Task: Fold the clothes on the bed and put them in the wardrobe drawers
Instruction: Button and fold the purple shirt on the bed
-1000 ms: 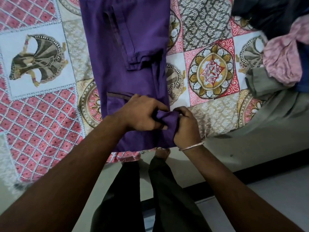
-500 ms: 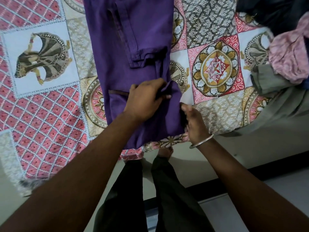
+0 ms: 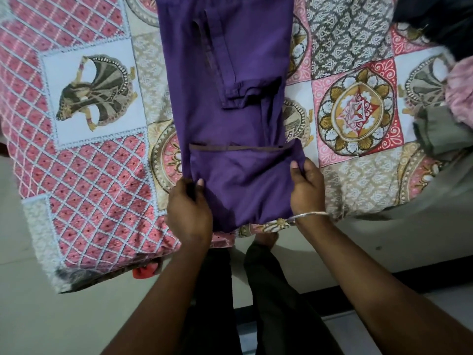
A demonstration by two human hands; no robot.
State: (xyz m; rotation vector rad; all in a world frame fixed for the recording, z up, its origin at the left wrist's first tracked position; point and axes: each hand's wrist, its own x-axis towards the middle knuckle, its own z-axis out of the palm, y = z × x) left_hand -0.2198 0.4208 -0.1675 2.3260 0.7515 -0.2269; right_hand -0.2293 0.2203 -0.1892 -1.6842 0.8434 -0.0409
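Observation:
A purple garment (image 3: 230, 103) lies lengthwise on the patterned bed cover (image 3: 97, 175), its sleeve folded in over the body. The near end is turned up into a fold with a brown trim line across it. My left hand (image 3: 189, 208) grips the left corner of that fold, thumb on top of the cloth. On the right corner my right hand (image 3: 305, 187) pinches the fabric; a silver bangle sits on its wrist. The wardrobe and its drawers are out of view.
A heap of unfolded clothes, pink (image 3: 460, 90), olive grey (image 3: 445, 134) and dark (image 3: 440, 21), lies on the right side of the bed. The bed's edge runs just in front of my legs (image 3: 256, 290), with pale floor (image 3: 64, 324) below.
My hands were bunched together on the garment's right hem; they have spread apart to its two near corners, and the bottom end now lies folded up flat.

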